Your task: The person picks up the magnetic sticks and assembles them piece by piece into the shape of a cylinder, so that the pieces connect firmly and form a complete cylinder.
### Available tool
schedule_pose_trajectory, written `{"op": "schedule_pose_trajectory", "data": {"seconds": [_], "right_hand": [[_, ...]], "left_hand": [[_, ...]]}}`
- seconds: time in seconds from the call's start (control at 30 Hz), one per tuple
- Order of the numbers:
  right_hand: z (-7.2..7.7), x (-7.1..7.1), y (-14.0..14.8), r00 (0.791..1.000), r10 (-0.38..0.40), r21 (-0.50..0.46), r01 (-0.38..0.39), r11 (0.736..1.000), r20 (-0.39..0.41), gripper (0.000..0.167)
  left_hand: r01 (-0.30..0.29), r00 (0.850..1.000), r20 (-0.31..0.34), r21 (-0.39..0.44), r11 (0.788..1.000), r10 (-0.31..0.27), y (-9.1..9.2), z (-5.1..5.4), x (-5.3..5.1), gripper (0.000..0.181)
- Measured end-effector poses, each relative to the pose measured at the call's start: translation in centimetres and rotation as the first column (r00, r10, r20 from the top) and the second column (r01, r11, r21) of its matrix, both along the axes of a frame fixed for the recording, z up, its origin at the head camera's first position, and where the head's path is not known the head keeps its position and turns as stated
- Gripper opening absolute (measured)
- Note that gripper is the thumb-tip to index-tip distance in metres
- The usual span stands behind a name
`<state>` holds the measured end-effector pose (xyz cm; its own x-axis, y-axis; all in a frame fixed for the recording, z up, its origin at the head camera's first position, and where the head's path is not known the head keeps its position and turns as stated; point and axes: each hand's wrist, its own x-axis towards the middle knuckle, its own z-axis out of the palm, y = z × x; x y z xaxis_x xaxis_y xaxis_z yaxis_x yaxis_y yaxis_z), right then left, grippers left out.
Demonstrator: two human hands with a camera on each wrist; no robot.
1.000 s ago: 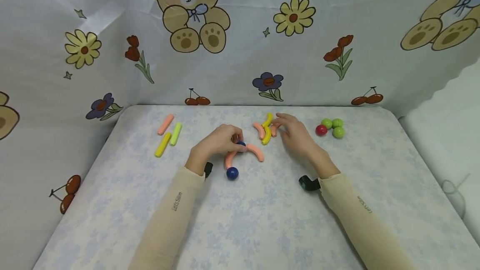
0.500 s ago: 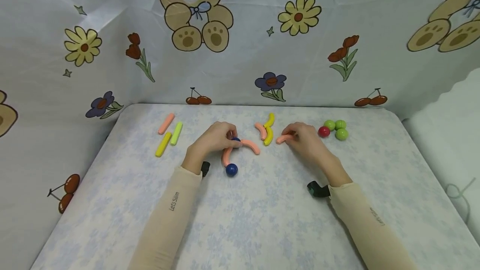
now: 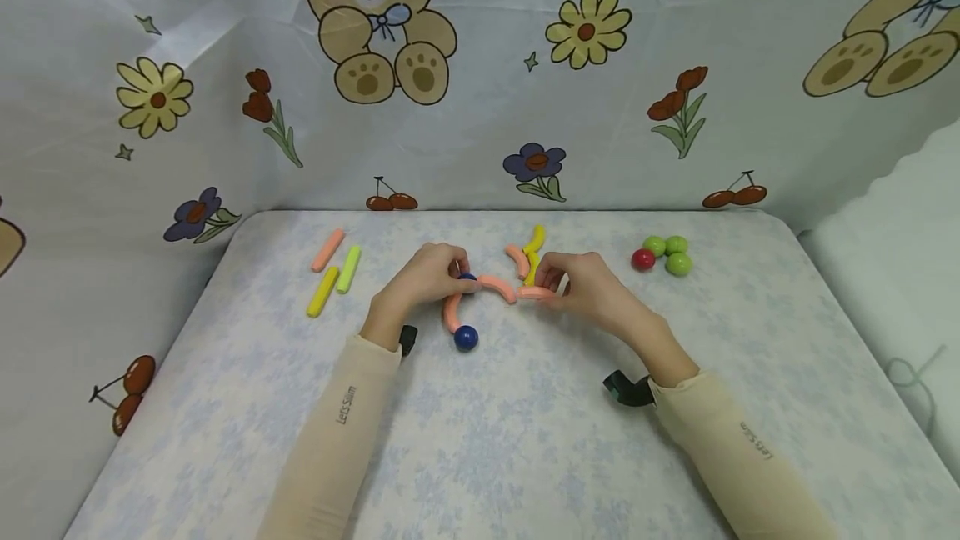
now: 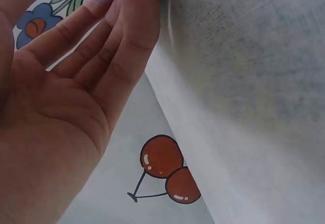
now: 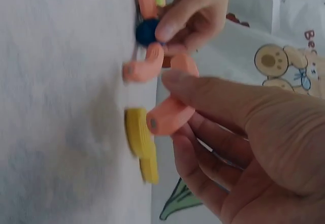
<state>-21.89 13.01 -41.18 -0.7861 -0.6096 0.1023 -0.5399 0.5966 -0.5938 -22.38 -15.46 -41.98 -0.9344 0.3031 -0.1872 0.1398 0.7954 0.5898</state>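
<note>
My left hand (image 3: 426, 277) pinches a blue ball (image 5: 147, 32) between thumb and fingers; the left wrist view catches only the ball's edge. Two curved pink sticks meet that ball: one (image 3: 498, 287) points right, the other (image 3: 451, 313) runs down to a second blue ball (image 3: 466, 338) on the table. Thumb and fingertips of my right hand (image 3: 592, 286) pinch another curved pink stick (image 5: 165, 118), with a small dark dot on its end face. In the head view its left end is very near the free end of the right-pointing stick; whether they touch I cannot tell.
Behind the right hand lie two curved yellow sticks (image 3: 534, 240) and a curved pink one (image 3: 517, 260). Straight sticks in pink, yellow and green (image 3: 348, 269) lie at the left. Several green balls (image 3: 678, 264) and a red ball (image 3: 642, 260) sit at the right.
My right hand took a curved pink stick from the rear cluster, drew it right, then brought it left toward the blue ball's sticks. My left hand keeps its pinch, shifted slightly left.
</note>
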Motion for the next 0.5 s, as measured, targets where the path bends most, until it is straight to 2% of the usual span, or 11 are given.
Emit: {"op": "schedule_pose_trajectory", "data": {"seconds": [0.2,0.5], "right_hand": [[-0.4,1.6,-2.0,0.988,0.141,0.035,-0.143,0.989,0.059,0.027],[-1.5,2.9,-4.1,0.977,0.21,0.062,-0.211,0.975,0.026,0.03]], "left_hand": [[0.009,0.999,-0.039,0.013,1.0,-0.008,0.3,-0.4,0.0,0.023],[0.013,0.999,-0.048,0.04,0.999,-0.011,0.9,-0.5,0.1,0.026]]}}
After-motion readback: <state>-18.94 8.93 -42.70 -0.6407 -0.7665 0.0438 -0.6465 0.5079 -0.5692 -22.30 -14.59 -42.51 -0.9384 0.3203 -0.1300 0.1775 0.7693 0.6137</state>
